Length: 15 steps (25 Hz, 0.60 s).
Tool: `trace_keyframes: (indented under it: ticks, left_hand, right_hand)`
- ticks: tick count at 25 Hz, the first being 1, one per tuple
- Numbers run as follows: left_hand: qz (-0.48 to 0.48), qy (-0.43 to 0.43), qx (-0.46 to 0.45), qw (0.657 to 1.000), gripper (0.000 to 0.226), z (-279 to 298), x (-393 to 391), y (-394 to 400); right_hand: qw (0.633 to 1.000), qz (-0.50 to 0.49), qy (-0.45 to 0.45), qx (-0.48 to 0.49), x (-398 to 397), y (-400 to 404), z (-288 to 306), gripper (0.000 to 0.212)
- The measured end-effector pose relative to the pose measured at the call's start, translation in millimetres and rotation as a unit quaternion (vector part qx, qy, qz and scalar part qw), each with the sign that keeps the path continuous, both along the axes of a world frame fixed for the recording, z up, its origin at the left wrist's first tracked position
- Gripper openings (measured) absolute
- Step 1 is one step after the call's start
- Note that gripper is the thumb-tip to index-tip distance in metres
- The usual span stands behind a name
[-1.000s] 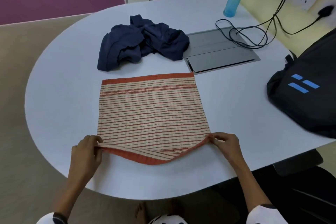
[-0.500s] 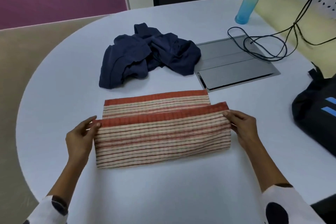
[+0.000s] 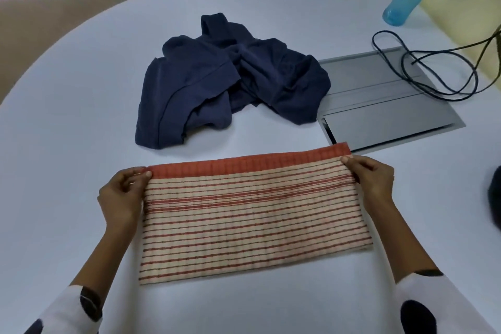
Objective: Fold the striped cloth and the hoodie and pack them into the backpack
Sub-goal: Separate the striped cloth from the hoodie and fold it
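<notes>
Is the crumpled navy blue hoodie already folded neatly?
No, the navy blue hoodie lies in a crumpled heap on the white table, beyond the folded striped cloth.

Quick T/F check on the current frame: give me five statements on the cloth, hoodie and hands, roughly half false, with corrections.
1. The striped cloth lies folded into a wide band on the table. True.
2. The left hand rests flat on the middle of the cloth. False: it pinches the cloth's far left corner.
3. The right hand holds the far right corner. True.
4. The hoodie is neatly folded. False: it lies crumpled beyond the cloth.
5. The blue bottle stands on the hoodie. False: it stands apart, at the table's far right.
</notes>
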<state>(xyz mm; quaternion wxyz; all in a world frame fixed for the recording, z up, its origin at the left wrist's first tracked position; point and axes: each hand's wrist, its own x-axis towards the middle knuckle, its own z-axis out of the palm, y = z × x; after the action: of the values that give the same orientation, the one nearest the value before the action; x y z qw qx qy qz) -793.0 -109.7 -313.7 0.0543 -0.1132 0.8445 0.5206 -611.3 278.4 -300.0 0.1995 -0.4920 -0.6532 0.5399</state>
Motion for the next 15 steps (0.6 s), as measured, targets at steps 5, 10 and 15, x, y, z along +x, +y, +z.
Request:
trace_keyframes:
  ticks: [5,10,15]
  left_hand:
    - [-0.026,0.043,-0.062,0.997,0.025,-6,-14,10]
    - [-0.08,0.076,-0.185,0.976,0.034,-5,-29,25]
    - [-0.075,0.058,-0.258,0.961,0.034,-9,-35,30]
  right_hand:
    - [0.999,-0.004,-0.027,0.047,-25,2,-10,0.022]
    - [0.988,-0.009,-0.112,0.109,-52,3,-20,0.025]
    - [0.972,-0.017,-0.147,0.181,-67,-4,-22,0.027]
